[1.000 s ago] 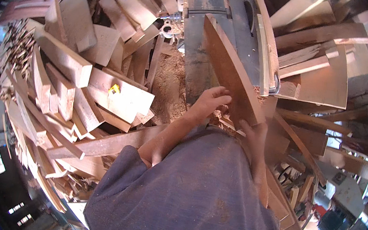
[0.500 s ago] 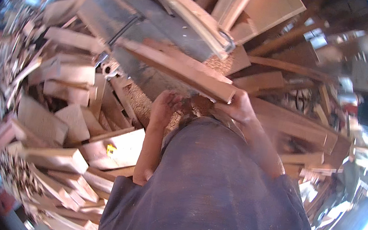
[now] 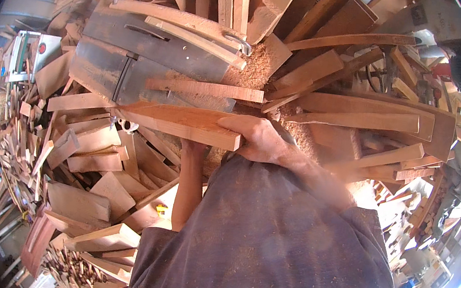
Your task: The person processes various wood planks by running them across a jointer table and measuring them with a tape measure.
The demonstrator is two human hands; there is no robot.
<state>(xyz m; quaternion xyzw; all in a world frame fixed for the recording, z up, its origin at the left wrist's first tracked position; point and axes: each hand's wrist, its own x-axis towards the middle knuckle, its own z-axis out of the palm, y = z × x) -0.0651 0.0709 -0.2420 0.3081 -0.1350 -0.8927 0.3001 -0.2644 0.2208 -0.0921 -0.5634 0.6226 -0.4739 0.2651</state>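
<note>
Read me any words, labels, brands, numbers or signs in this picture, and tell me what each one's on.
No text is legible.
Grey machine housing, upper right: dark patch and faint marks, too small and blurred to read.
Held board: no lettering visible.

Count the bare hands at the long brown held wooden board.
2: the right hand grips the board at its right end; the left hand is mostly hidden behind it.
</note>
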